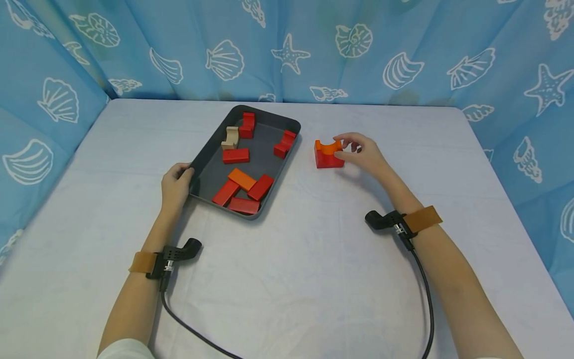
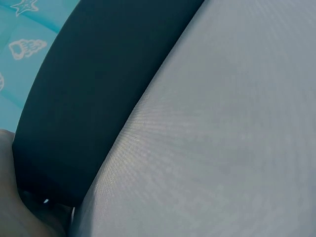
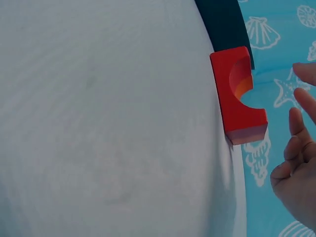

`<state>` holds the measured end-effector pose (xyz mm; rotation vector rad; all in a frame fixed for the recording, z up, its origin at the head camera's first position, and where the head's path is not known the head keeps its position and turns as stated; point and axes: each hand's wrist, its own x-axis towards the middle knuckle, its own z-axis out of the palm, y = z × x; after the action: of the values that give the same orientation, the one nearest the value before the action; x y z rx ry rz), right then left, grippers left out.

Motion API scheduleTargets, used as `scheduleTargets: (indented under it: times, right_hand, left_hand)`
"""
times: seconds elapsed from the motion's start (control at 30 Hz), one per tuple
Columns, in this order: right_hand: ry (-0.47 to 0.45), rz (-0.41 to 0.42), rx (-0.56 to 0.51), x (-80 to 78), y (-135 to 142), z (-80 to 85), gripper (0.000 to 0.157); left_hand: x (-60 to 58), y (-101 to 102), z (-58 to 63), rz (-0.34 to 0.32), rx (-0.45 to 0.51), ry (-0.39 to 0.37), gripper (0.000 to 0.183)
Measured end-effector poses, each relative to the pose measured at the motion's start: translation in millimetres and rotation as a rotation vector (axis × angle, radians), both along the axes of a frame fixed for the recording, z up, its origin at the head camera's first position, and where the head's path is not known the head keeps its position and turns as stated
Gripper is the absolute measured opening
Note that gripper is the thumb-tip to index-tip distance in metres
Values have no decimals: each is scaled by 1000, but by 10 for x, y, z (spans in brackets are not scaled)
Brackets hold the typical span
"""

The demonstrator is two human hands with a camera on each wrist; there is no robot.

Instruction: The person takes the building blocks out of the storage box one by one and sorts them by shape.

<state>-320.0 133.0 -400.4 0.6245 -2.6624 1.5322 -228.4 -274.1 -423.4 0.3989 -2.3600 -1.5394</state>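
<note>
My left hand (image 1: 175, 185) grips the left edge of a dark grey tray (image 1: 207, 153), whose outer wall fills much of the left wrist view. To the right of the tray, a red arch block (image 1: 329, 160) stands on the table with its hollow upward. An orange arch block (image 1: 329, 148) stands directly behind it, its hollow lined up with the red one's. Close by their right end is my right hand (image 1: 365, 154), thumb and forefinger spread. In the right wrist view the fingers (image 3: 306, 73) are apart from the red block, with nothing between them.
Inside the tray lie several red blocks (image 1: 235, 156), an orange block (image 1: 242, 179) and a beige arch block (image 1: 231, 137). A white cloth (image 1: 287, 279) covers the table. A blue shell-patterned curtain (image 1: 309, 50) hangs along the back and sides. Black cables (image 1: 197, 335) trail from the wrist cameras.
</note>
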Motion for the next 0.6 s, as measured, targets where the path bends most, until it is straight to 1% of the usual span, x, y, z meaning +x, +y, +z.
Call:
scheduleTargets:
  times: [0.13, 0.3, 0.5, 0.6]
  right_hand:
    - [25, 9, -1, -3, -103, 63, 32]
    - [35, 31, 11, 1, -211, 110, 33]
    - [14, 47, -30, -5, -319, 172, 34]
    - [7, 43, -30, -10, -368, 208, 34]
  left_hand:
    - [3, 2, 0, 3, 8, 5, 27]
    - [14, 13, 8, -3, 18, 0, 29]
    - [31, 7, 15, -34, 33, -1, 31]
    - [39, 2, 27, -41, 39, 1, 32]
